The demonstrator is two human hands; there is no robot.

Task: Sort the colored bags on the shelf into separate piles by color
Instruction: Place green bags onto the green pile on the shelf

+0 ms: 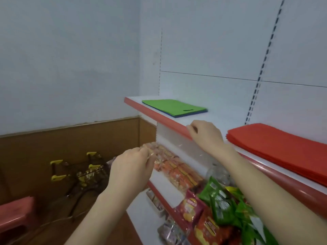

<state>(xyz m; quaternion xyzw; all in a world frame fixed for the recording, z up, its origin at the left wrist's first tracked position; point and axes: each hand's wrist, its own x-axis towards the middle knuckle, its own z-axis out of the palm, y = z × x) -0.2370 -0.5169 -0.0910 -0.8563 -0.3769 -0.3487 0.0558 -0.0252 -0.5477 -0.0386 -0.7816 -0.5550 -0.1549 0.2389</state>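
Observation:
A flat green bag point(174, 106) lies on the left of the top white shelf point(221, 119), with a blue bag point(191, 115) showing under its front edge. A stack of red bags point(276, 147) lies on the right of the same shelf. My right hand point(206, 134) rests between the two piles, its bent fingertips on the shelf's red front edge point(155, 114), holding no bag. My left hand point(131, 167) hangs lower, in front of the shelf below, fingers loosely curled and holding nothing that I can see.
The lower shelf holds rows of orange snack packets point(177, 169) and loose green point(221, 206) and red packets point(191, 207). Shopping baskets with yellow handles point(79, 172) stand on the floor at left. A pink stool point(16, 214) is at the far left.

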